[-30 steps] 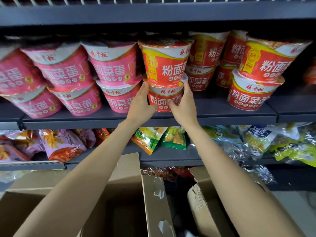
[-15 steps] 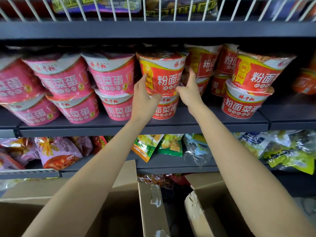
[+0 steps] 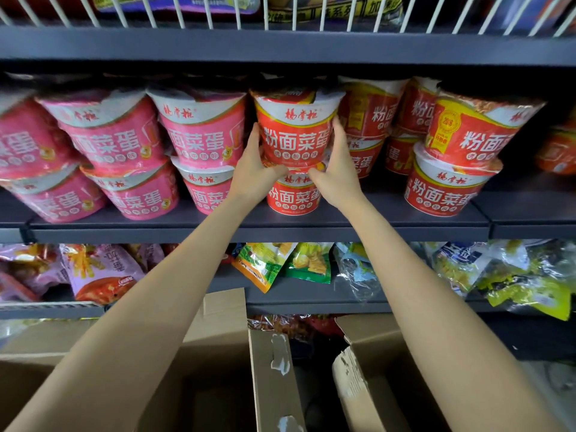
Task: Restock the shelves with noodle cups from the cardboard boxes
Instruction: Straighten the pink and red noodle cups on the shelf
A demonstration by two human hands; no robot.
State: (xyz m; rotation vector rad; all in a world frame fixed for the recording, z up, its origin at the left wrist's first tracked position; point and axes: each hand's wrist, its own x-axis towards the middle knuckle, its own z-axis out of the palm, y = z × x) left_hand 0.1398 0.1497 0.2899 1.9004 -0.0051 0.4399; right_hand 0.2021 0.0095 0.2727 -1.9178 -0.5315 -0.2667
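1. Red noodle cup (image 3: 297,132): upper cup of a two-high stack at the front of the middle shelf (image 3: 280,224), seated on the lid of the lower red cup (image 3: 294,194). Label faces outward, likely so shoppers can read it.
2. Left hand (image 3: 254,169): grip closed round the left side of the upper cup, thumb near its base, steadying it on the stack.
3. Right hand (image 3: 338,169): grip closed round the right side of the same cup, fingers up the wall. Two-sided hold probably keeps the tapered cup level while it settles.
4. Pink noodle cups (image 3: 199,132): stacked two high, just left of the red column, sorted by colour.
5. More red cups (image 3: 467,138): stacked right, some deeper on the shelf.
6. Cardboard boxes (image 3: 271,375): open, below both arms; contents hidden.
7. Snack bags (image 3: 265,266): lower shelf, not part of the job.
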